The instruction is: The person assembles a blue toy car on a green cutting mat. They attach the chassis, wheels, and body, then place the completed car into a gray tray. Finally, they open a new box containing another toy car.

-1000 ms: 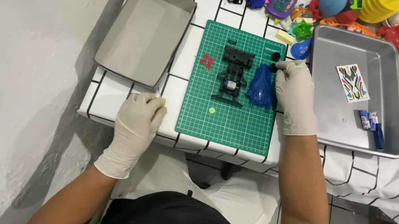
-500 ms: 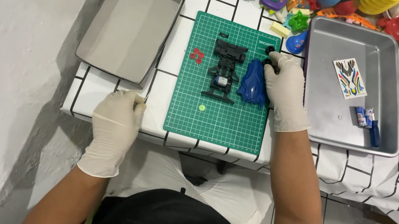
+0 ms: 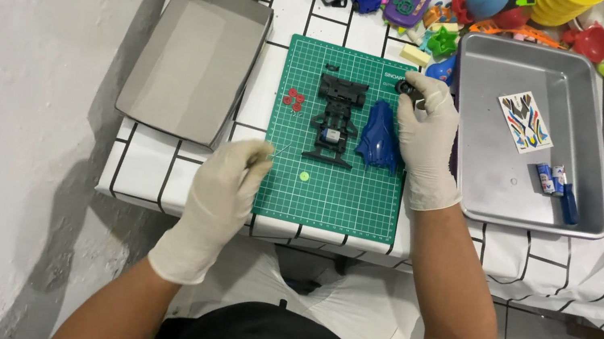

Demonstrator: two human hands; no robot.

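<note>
The head view shows our right hand (image 3: 428, 137) pinching a small black wheel (image 3: 405, 88) at the upper middle of the green cutting mat (image 3: 331, 191), beside the black chassis (image 3: 335, 120) and blue body shell (image 3: 379, 134), while our left hand (image 3: 228, 186) pinches a thin axle (image 3: 278, 148) at the mat's left edge.

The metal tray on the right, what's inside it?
Inside the metal tray lie a colourful sticker sheet, two small batteries and a blue-handled tool. The right hand covers a bit of its left rim, so anything there stays hidden.
</note>
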